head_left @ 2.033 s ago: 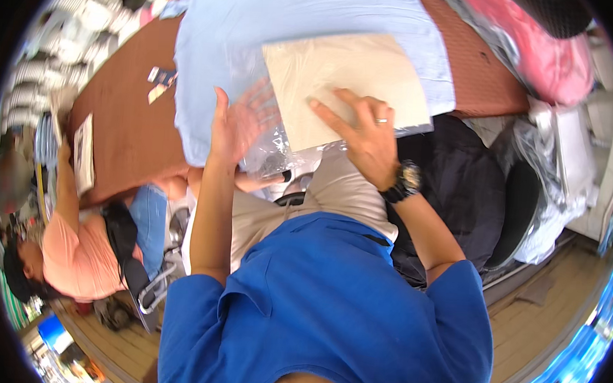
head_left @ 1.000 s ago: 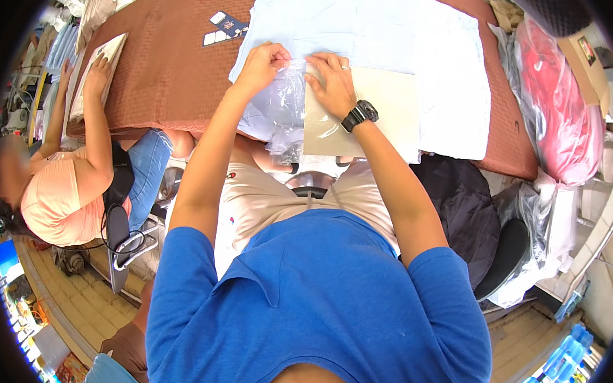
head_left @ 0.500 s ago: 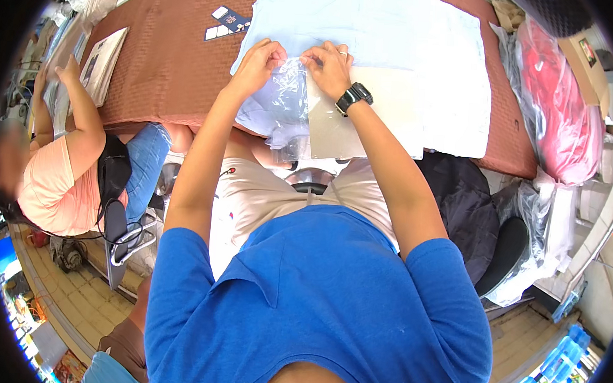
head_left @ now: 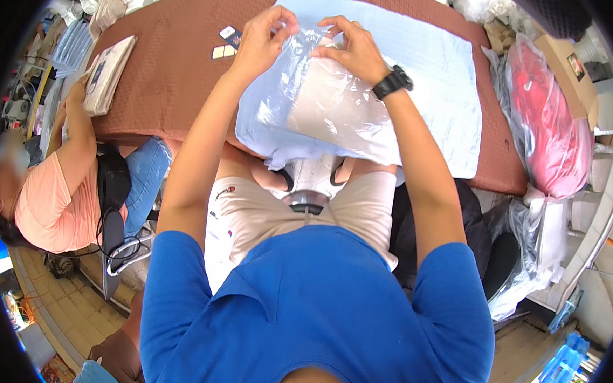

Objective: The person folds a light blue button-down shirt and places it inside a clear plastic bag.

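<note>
A clear plastic bag (head_left: 276, 95) hangs in front of me, above a light blue cloth (head_left: 447, 95) spread on the table. The thumb and fingertips of my left hand (head_left: 261, 45) pinch the bag's upper edge. Beside it, my right hand (head_left: 357, 53), with a black watch on the wrist, has its thumb and forefinger apart near the same edge. A flat beige sheet (head_left: 340, 106) shows under glossy plastic below my right hand; whether it lies inside the bag I cannot tell. Small tags (head_left: 225, 51) lie left of my left hand.
The table has a brown textured cover (head_left: 167, 63). At left a seated person in a peach shirt (head_left: 53, 200) reaches toward a packed flat bundle (head_left: 109, 74). Red cloth in clear plastic (head_left: 546, 118) and a cardboard box (head_left: 570, 71) stand at right. Black fabric (head_left: 470, 219) lies beside my leg.
Both hands have moved up and away from me, carrying the plastic bag's edge. My right thumb and forefinger have parted. Plastic now covers the beige sheet. The neighbour's arms have lowered.
</note>
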Demonstrator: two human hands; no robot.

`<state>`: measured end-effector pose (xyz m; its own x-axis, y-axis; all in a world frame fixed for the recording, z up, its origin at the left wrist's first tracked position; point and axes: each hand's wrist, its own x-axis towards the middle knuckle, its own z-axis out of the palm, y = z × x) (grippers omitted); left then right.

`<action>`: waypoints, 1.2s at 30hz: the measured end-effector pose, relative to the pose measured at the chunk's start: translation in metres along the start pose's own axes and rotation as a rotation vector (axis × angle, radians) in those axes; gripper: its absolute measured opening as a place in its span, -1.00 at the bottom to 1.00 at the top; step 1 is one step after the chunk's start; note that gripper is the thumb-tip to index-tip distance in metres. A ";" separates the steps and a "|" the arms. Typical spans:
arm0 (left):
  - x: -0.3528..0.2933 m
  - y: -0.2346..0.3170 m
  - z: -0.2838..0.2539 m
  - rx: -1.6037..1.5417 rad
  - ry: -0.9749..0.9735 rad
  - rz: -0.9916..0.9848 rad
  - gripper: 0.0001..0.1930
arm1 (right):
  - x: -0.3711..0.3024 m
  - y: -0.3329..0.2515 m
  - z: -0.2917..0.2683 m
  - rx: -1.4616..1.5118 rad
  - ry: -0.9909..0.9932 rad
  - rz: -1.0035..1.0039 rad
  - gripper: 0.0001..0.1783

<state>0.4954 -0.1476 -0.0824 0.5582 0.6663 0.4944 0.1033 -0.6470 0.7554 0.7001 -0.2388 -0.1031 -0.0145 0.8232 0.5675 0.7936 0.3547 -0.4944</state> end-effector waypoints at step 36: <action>-0.044 -0.100 0.012 0.280 -0.238 -0.191 -0.92 | -0.079 0.004 0.112 -0.237 -0.091 0.145 -0.58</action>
<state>0.4702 -0.1164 -0.1844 0.6785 0.7012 0.2190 0.4251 -0.6179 0.6614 0.6363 -0.2530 -0.2239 0.0635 0.8981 0.4352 0.9112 0.1257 -0.3923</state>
